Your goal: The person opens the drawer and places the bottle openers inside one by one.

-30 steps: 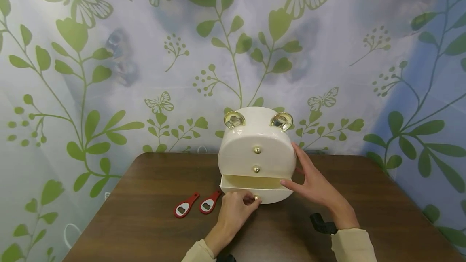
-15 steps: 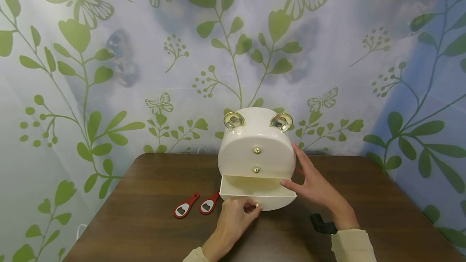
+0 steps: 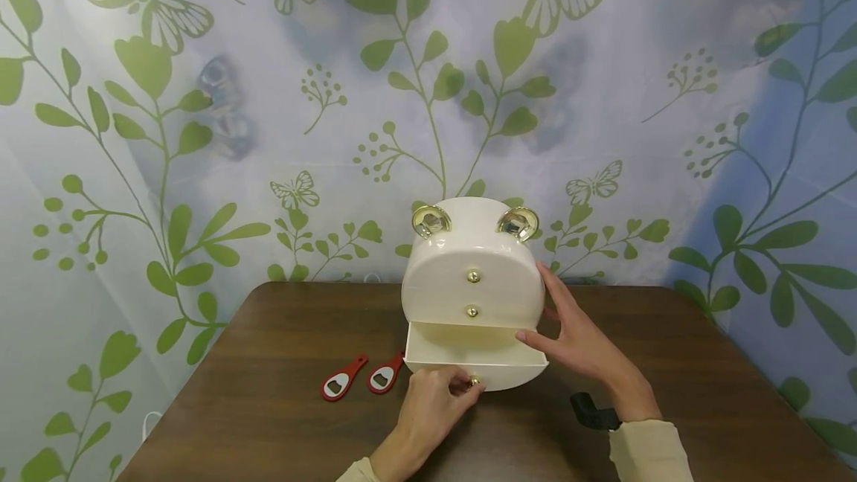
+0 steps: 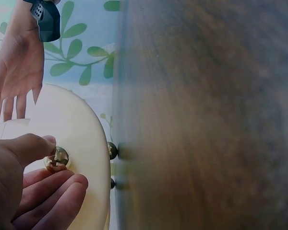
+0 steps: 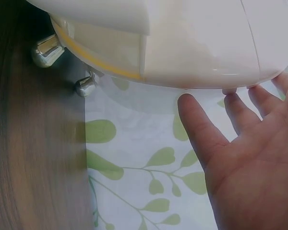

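Observation:
A cream drawer box (image 3: 442, 285) with gold ears stands on the table, its bottom drawer (image 3: 428, 374) pulled out and showing a bare inside. My left hand (image 3: 431, 400) pinches the gold knob (image 4: 60, 157) of that drawer between thumb and fingers. Along the box's right side, my right hand (image 3: 582, 337) rests with fingers spread and fairly straight, fingertips right at the wall in the right wrist view. The two upper drawers are closed, each with a gold knob. Small metallic feet (image 5: 48, 50) show under the box.
Two red bottle openers (image 3: 343, 378) lie on the brown table (image 3: 281, 333) left of the box, the nearer one (image 3: 384, 376) close to the drawer's left corner. A curtain (image 3: 321, 132) with green leaves and butterflies hangs behind the table.
My left hand has drawn the bottom drawer farther out toward me, and more of its inside shows. My right hand has stayed at the box's side.

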Demonstrator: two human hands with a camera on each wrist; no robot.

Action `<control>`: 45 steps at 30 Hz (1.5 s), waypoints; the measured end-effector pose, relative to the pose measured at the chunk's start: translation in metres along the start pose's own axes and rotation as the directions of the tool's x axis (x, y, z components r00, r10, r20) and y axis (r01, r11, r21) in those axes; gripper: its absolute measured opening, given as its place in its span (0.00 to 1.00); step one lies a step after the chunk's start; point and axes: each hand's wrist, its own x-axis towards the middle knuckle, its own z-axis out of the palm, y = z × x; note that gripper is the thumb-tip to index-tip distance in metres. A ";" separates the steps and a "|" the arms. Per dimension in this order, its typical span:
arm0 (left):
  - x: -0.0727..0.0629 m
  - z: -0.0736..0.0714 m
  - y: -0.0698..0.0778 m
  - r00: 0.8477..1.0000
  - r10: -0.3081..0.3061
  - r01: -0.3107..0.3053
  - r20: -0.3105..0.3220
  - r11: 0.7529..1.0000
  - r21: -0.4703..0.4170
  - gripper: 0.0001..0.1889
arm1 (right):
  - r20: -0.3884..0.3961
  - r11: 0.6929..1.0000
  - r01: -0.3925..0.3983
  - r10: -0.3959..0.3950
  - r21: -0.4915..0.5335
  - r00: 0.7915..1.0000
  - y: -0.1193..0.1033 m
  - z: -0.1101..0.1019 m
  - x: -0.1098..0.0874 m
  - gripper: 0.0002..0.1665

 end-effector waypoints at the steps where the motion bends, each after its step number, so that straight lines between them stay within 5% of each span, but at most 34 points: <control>1: 0.000 0.000 0.000 1.000 0.003 -0.003 0.002 1.000 -0.002 0.07 | 0.002 1.000 0.001 -0.001 0.001 1.000 0.000 0.000 0.000 0.67; 9: 0.003 -0.005 0.006 0.996 0.094 -0.094 -0.002 0.993 0.066 0.05 | 0.005 1.000 0.007 -0.007 0.002 1.000 0.000 0.000 -0.001 0.67; 16: 0.006 -0.010 0.015 0.991 0.136 -0.136 -0.001 0.991 -0.006 0.07 | 0.007 1.000 0.008 -0.008 0.003 1.000 0.000 0.000 -0.001 0.66; 27: 0.020 -0.037 0.032 0.995 0.098 -0.100 -0.024 0.980 -0.170 0.07 | 0.001 1.000 0.016 -0.016 -0.003 1.000 0.001 0.000 -0.001 0.66; 34: 0.028 -0.050 0.031 0.997 0.069 -0.074 -0.035 0.979 -0.192 0.07 | 0.002 1.000 0.023 -0.023 -0.003 1.000 0.003 0.000 0.000 0.67; 41: 0.039 -0.069 0.021 0.977 0.136 -0.163 -0.165 0.973 -0.164 0.07 | 0.004 1.000 0.014 -0.014 0.007 1.000 0.002 0.000 0.001 0.66; 45: 0.045 -0.081 0.012 0.974 0.119 -0.144 -0.194 0.982 -0.119 0.07 | 0.009 1.000 0.004 -0.004 0.009 1.000 0.002 0.000 0.001 0.66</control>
